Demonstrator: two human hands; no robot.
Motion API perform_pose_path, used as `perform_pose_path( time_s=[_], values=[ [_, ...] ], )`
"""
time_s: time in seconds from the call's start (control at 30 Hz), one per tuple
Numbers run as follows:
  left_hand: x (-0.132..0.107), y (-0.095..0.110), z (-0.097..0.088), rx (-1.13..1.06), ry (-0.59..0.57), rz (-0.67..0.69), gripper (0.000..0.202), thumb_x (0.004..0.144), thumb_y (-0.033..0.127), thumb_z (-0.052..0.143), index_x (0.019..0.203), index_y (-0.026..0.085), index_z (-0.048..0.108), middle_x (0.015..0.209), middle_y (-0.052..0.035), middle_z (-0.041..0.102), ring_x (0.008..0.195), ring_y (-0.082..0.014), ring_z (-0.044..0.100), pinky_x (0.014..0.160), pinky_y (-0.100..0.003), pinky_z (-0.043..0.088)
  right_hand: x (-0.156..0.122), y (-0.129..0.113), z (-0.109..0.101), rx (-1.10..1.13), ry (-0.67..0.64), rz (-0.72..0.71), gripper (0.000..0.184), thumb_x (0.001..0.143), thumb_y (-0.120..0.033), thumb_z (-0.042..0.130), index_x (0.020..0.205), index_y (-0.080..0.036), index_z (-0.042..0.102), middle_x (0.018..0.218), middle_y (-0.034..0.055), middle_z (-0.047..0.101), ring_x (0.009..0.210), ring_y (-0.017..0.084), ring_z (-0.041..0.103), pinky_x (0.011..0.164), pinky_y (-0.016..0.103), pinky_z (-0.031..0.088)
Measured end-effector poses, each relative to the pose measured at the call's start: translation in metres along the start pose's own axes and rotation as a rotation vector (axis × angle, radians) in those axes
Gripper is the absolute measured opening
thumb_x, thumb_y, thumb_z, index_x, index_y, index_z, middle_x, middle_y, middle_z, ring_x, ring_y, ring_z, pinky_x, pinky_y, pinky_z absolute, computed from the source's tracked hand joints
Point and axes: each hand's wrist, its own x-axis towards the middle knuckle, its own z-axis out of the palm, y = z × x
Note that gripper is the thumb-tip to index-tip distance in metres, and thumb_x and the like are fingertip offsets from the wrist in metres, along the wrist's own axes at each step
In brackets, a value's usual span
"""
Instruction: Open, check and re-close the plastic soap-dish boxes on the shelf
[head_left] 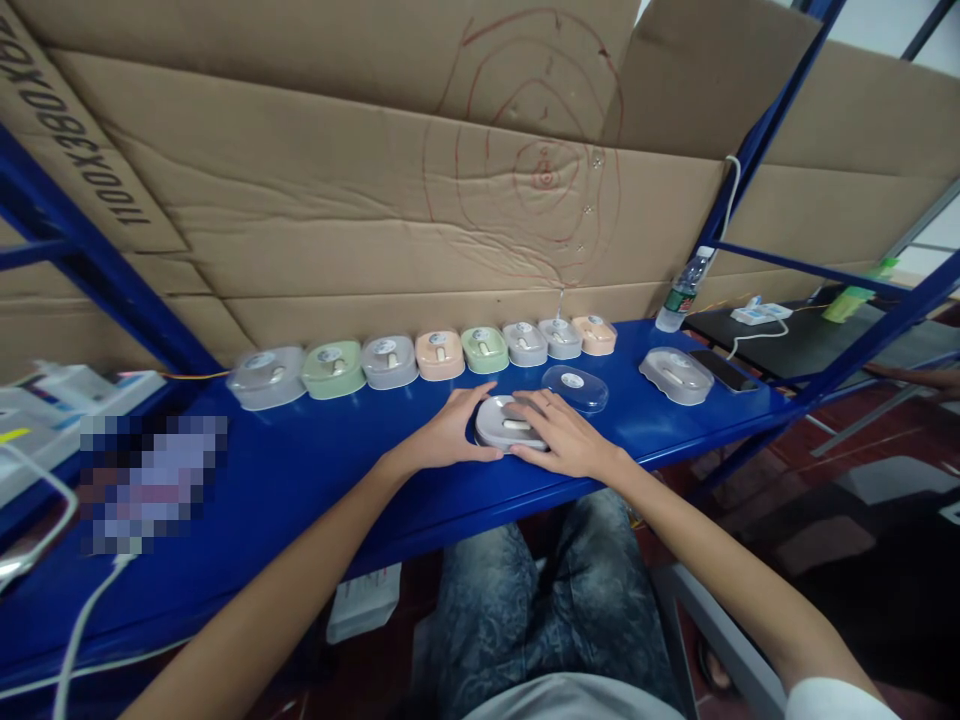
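A grey oval lidded box with a pale raised handle sits on the blue shelf, close to its front edge. My left hand curves around the box's left end, thumb at the near side and fingers at the far side. Over the right end lies my right hand, its fingers on the top beside the handle and its thumb at the near side. Just behind my right hand rests a clear plastic cover with a round sticker. Part of the box is hidden under my right fingers.
Along the cardboard back wall stands a row of similar grey, green and peach boxes. To the right are another grey box, a dark phone and a water bottle. A cabled, pixelated object lies left.
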Motion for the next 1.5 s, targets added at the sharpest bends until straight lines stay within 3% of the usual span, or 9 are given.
perform_pose_path(
  time_s=[0.17,0.33,0.47,0.57,0.67,0.77,1.0,1.23,1.5],
  values=[
    [-0.001,0.003,-0.001,0.006,-0.002,0.011,0.11,0.074,0.055,0.089,0.165,0.027,0.034,0.164,-0.0148,0.044,0.152,-0.0388,0.039,0.127,-0.056,0.031,-0.007,0.013,-0.009,0.042,0.063,0.07,0.065,0.106,-0.056,0.054,0.16,-0.023,0.042,0.159,0.019,0.049,0.146,0.037,0.048,0.121,0.061,0.042],
    [-0.001,0.004,0.0,0.005,0.02,0.034,0.104,0.078,0.057,0.087,0.164,0.029,0.037,0.162,-0.0126,0.048,0.149,-0.0385,0.043,0.125,-0.055,0.033,-0.025,0.06,-0.023,-0.095,0.223,0.258,0.065,0.104,-0.056,0.057,0.161,-0.026,0.044,0.16,0.0184,0.047,0.148,0.042,0.045,0.121,0.066,0.039],
    [0.0,0.003,0.002,-0.006,0.04,0.015,0.105,0.077,0.059,0.088,0.164,0.029,0.038,0.159,-0.0128,0.05,0.147,-0.0394,0.045,0.125,-0.056,0.034,-0.04,0.094,-0.022,-0.08,0.09,0.341,0.07,0.1,-0.061,0.061,0.159,-0.026,0.048,0.164,0.0193,0.042,0.151,0.044,0.043,0.12,0.067,0.04],
    [0.0,0.003,0.004,-0.01,0.035,0.0,0.107,0.076,0.059,0.088,0.164,0.027,0.036,0.163,-0.0144,0.046,0.151,-0.0401,0.041,0.127,-0.058,0.029,-0.043,0.102,-0.018,0.012,0.057,0.336,0.067,0.103,-0.061,0.058,0.157,-0.023,0.051,0.161,0.0198,0.047,0.154,0.041,0.041,0.122,0.064,0.04],
    [0.0,0.004,0.004,-0.012,0.025,-0.011,0.11,0.076,0.058,0.088,0.166,0.025,0.032,0.161,-0.0161,0.047,0.151,-0.0398,0.04,0.127,-0.059,0.027,-0.038,0.093,-0.019,0.103,0.197,0.328,0.057,0.105,-0.058,0.056,0.153,-0.027,0.055,0.153,0.0151,0.056,0.148,0.035,0.048,0.122,0.061,0.042],
    [0.001,0.004,0.004,-0.015,0.029,-0.017,0.115,0.075,0.058,0.09,0.167,0.027,0.029,0.156,-0.0156,0.053,0.149,-0.0407,0.043,0.126,-0.06,0.029,-0.024,0.067,-0.025,0.211,0.289,0.272,0.052,0.104,-0.055,0.06,0.151,-0.032,0.057,0.148,0.011,0.06,0.14,0.031,0.057,0.12,0.059,0.045],
    [0.002,-0.002,0.008,-0.058,0.044,0.002,0.122,0.072,0.057,0.092,0.168,0.028,0.022,0.154,-0.0153,0.054,0.145,-0.0406,0.047,0.122,-0.061,0.033,0.003,0.007,-0.02,0.171,0.057,0.011,0.057,0.101,-0.053,0.067,0.153,-0.03,0.058,0.161,0.0146,0.048,0.151,0.035,0.044,0.12,0.059,0.045],
    [0.002,-0.001,0.007,-0.043,0.022,-0.012,0.122,0.072,0.055,0.092,0.168,0.026,0.023,0.156,-0.0174,0.051,0.148,-0.0408,0.043,0.123,-0.06,0.033,0.002,0.007,-0.006,0.145,0.082,-0.078,0.054,0.103,-0.048,0.065,0.152,-0.025,0.059,0.161,0.0183,0.05,0.15,0.033,0.046,0.121,0.058,0.043],
    [0.003,-0.001,0.007,-0.033,0.017,-0.015,0.116,0.072,0.057,0.09,0.166,0.026,0.029,0.153,-0.0171,0.05,0.147,-0.0406,0.044,0.122,-0.06,0.035,-0.007,0.009,-0.004,0.165,0.072,-0.015,0.056,0.104,-0.047,0.064,0.156,-0.029,0.054,0.164,0.0156,0.046,0.152,0.034,0.044,0.121,0.06,0.041]
  ],
)
